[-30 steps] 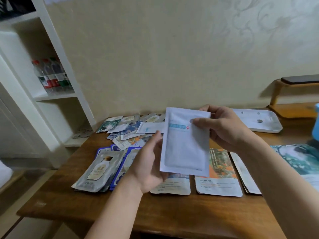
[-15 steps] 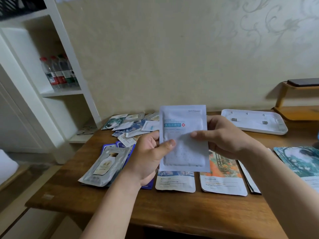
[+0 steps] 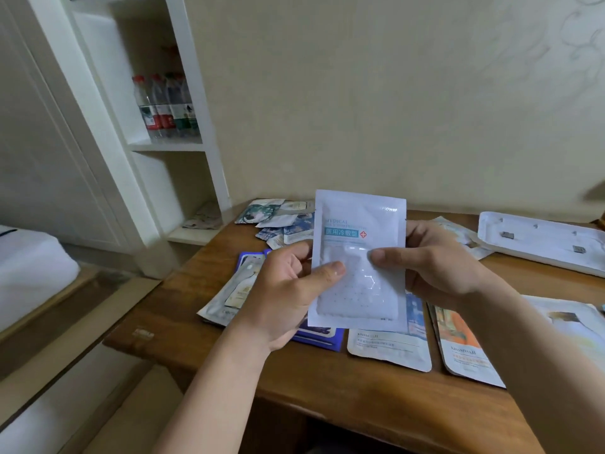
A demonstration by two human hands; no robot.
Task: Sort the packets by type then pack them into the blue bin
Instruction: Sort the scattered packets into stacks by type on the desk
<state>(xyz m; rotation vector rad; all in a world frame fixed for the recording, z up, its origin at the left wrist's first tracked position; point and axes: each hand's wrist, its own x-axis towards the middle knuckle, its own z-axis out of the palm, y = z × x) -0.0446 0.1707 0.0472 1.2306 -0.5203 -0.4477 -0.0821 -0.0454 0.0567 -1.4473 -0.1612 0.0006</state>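
Fingers (image 3: 330,269) of the left hand (image 3: 288,290) and the right hand (image 3: 438,267) pinched the white medical packet (image 3: 360,221) by its side edges; it stood upright, long axis vertical, over the near half of the bench (image 3: 327,388).

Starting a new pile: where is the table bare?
The table is bare along its near edge, in front of the packet row, and in a strip between the white tray and the right-hand packets. The back-left heap and the row under the white packet are crowded.
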